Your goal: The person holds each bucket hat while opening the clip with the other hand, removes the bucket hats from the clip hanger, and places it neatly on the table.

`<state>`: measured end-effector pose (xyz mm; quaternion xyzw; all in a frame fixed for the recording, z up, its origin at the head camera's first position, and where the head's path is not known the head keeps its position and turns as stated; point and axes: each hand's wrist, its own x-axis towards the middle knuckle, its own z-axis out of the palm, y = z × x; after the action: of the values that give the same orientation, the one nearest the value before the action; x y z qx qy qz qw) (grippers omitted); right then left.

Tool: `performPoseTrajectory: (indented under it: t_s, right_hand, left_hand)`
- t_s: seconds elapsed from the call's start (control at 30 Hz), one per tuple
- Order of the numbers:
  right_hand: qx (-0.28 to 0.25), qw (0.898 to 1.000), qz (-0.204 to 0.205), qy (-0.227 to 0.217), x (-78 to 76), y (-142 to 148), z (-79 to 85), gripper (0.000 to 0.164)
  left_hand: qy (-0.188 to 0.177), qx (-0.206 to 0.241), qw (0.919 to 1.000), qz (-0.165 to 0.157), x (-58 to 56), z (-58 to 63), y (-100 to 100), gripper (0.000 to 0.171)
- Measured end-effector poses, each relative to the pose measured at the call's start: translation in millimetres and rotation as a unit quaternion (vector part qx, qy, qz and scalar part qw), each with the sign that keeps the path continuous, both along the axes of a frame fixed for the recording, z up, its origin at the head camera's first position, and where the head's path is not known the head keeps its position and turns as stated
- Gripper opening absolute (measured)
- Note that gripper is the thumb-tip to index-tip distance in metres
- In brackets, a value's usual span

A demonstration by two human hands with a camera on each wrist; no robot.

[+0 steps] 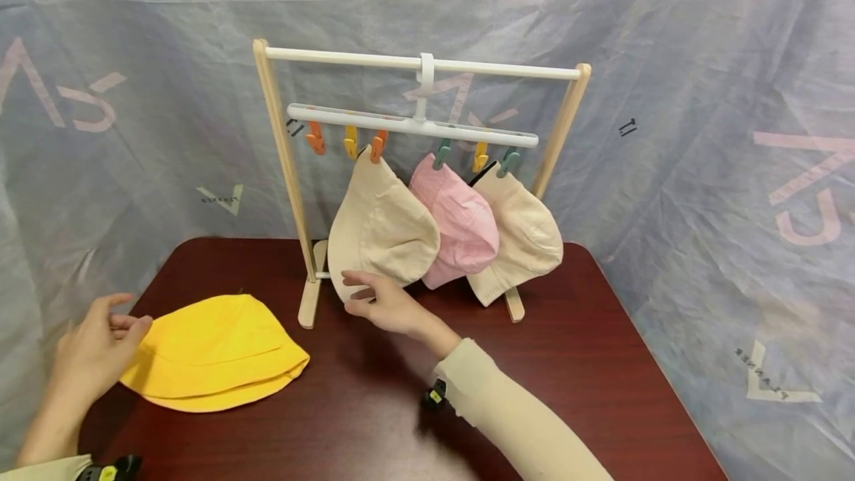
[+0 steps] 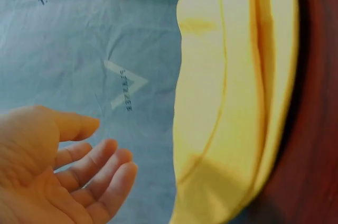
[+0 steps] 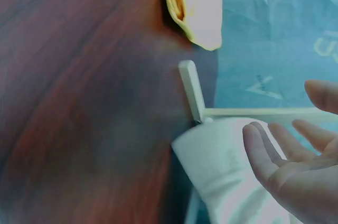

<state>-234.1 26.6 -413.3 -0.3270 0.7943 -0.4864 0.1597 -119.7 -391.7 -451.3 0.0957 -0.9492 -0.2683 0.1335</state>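
Here's my worry first: the left cream hat (image 1: 384, 225) hangs by its edge from the orange peg (image 1: 378, 147), and if the right hand (image 1: 394, 308) catches that low brim, I could see the cloth tugging out of the peg's bite. A hard knock there might also set the hanger (image 1: 327, 116) swinging, since it rides on a single hook over the rail (image 1: 341, 57), and jostle the pink hat (image 1: 457, 221) and the right cream hat (image 1: 524, 232) farther right.

Over on the near left, the yellow hat (image 1: 214, 347) lies folded flat on the bench (image 1: 354, 429); a grab taking only one layer would probably let it flop apart.

Now the hands. I have the right one loosely spread, thumb and fingers well separated, gripping nothing, in front of the left cream hat's lower brim; whether a fingertip brushes the cloth, I honestly can't tell from this angle. The left hand (image 1: 96, 351) is relaxed too, fingers softly bent, nothing in it, right by the yellow hat's left edge, and from the left wrist I see a gap between fingers and fabric.
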Motion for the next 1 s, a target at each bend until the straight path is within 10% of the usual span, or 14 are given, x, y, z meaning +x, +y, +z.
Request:
performPoseTrajectory:
  t_s: [0.2, 1.0]
  right_hand:
    - [-0.013, 1.0, -0.001, -0.001, 6.7, 19, 33.6, 0.053]
    - [-0.052, 0.996, -0.027, 0.061, -12.1, 68, 72.0, 0.053]
  left_hand:
    - [0.057, 0.001, 0.9979, -0.03, -7.3, 12.8, 16, 0.054]
    - [0.176, 0.036, 0.9765, -0.119, -35.3, 45.6, 83, 0.033]
